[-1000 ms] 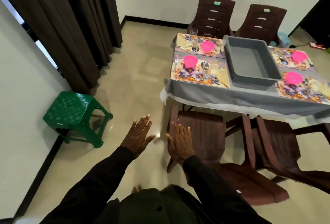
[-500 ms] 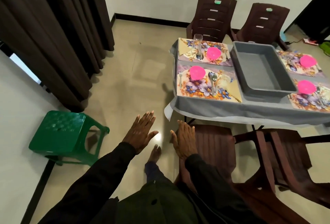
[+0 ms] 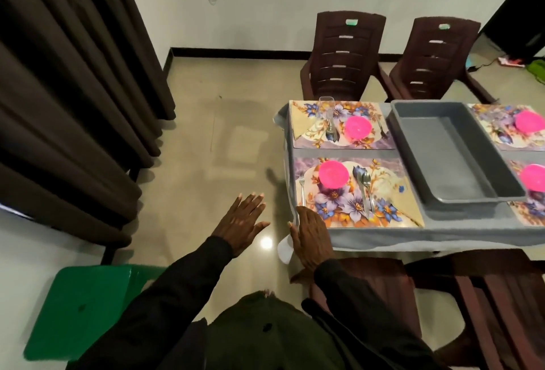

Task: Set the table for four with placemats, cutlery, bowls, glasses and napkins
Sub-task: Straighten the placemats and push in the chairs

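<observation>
Though left grip (image 3: 240,223) and right grip (image 3: 311,237) wide, empty — four placemats (image 3: 339,207), four bowls (image 3: 333,174), one tub (image 3: 448,157).

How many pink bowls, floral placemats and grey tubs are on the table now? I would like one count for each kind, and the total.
Pink bowls: 4
Floral placemats: 4
Grey tub: 1
Total: 9

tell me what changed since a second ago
The person moved toward the table: the right hand is now over its near corner by the placemat, the left hand beside it over the floor. Both stay open, holding nothing. Pink bowls and grey tub unchanged.
</observation>
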